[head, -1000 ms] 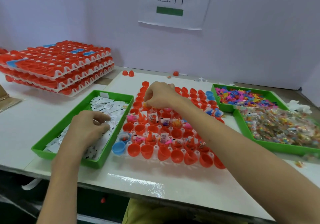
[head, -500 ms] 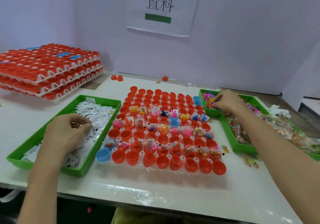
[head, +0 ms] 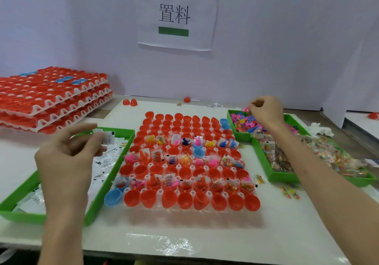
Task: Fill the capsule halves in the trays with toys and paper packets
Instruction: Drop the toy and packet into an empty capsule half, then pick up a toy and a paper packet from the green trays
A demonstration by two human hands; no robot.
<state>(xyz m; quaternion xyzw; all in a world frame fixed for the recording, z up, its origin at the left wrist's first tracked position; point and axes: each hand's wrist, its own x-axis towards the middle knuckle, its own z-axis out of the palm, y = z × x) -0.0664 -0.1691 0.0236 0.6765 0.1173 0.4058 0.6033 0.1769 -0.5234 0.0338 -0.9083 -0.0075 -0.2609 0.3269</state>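
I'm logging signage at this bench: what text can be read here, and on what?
"置料": paper sheet on the wall, above a green bar.
Print on the paper packets in the green tray and capsule halves: too blurred to read.
Packet in the left hand: blurred too.

Upright red capsule halves (head: 190, 200), some with toys (head: 131, 158)

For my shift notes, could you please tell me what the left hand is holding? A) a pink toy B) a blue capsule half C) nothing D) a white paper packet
D: the left hand pinches a white paper packet above the left green tray.
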